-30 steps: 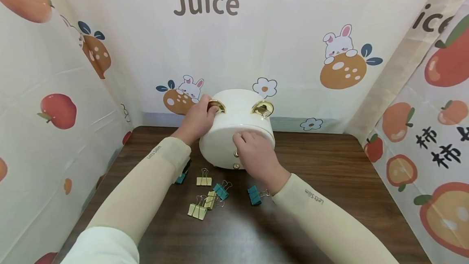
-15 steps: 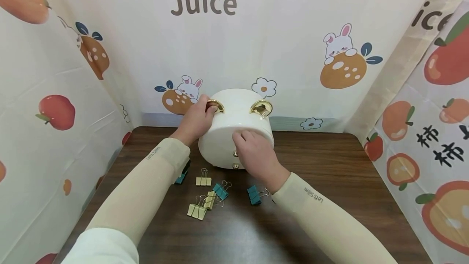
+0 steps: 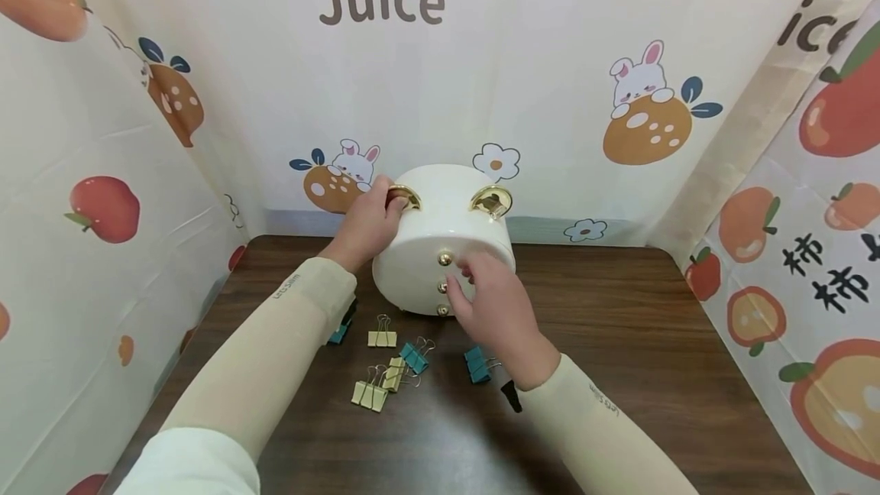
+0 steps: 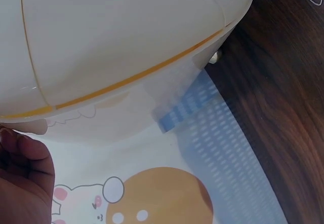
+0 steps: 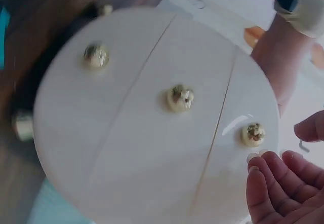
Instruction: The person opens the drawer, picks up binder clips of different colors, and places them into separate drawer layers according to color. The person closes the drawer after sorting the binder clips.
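Observation:
A white rounded drawer box with gold trim stands at the back of the table. Its front carries three gold knobs, the top one now uncovered. My left hand grips the left gold ear-shaped handle on top of the box; the left wrist view shows only part of that hand at the box's edge. Just right of the knobs hovers my right hand, fingers loosely bent, holding nothing. In the right wrist view, its fingertips are close to the top knob. Thin seams divide the drawers, which look closed.
Several binder clips lie in front of the box: yellow ones such as the yellow clip, a teal clip, another teal clip and a black clip by the right sleeve. A printed curtain stands behind the wooden table.
My right hand has let go of the top knob and moved slightly right and down, uncovering it. The black clip has come into view. My left hand keeps its grip on the ear-shaped handle.

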The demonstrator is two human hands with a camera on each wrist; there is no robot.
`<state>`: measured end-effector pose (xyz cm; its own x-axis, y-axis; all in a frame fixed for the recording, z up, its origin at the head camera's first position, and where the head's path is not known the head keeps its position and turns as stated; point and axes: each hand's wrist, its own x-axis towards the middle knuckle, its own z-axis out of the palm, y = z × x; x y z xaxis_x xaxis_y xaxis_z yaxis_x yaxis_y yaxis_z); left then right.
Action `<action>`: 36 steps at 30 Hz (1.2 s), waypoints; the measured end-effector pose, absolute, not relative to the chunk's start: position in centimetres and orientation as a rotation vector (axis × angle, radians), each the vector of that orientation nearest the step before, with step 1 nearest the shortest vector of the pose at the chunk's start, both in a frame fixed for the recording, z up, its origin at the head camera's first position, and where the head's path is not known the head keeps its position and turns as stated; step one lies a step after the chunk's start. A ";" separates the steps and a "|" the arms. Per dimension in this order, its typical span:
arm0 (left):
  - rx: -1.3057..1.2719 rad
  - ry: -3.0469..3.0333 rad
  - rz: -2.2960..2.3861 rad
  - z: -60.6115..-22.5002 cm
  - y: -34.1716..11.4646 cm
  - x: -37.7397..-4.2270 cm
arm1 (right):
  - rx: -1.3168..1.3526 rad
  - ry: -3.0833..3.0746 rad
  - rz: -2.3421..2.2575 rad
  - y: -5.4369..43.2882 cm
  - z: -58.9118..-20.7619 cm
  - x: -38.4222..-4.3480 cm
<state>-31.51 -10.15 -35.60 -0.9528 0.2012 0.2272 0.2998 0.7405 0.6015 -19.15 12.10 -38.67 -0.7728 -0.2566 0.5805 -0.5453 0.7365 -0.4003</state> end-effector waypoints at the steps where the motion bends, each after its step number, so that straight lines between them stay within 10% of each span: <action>1: -0.406 -2.793 -1.005 -35.6 -10.1 -31.5 | 0.570 -2.461 0.870 12.1 -38.8 -18.9; 36: -0.394 -2.794 -1.005 -35.5 -10.2 -31.4 | -0.095 -2.428 2.229 10.2 -45.3 -21.3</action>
<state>-31.43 -10.22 -35.50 -0.9549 0.1950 0.2240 0.2930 0.7417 0.6033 -21.31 10.24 -45.28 -0.9863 -0.0622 -0.1528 0.1469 0.0898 -0.9851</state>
